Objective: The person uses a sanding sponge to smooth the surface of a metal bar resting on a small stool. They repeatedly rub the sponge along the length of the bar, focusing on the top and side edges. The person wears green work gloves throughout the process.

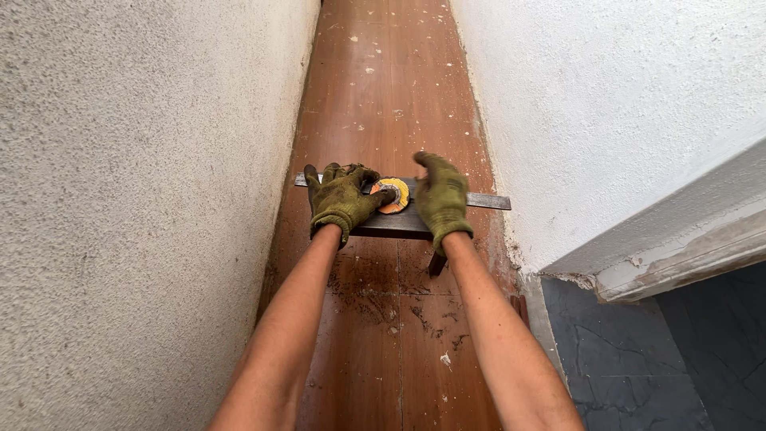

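A: Item, left hand [341, 199]?
B: Gloved, fingers curled over a dark metal bar [399, 223], one fingertip touching an orange disc [394, 195].
A: Right hand [440, 199]?
B: Gloved, fingers bent loosely over the bar beside the disc; grip cannot be told.
A: Location?
B: Bar lies across the brown floor [383, 88], between two white walls [136, 199].
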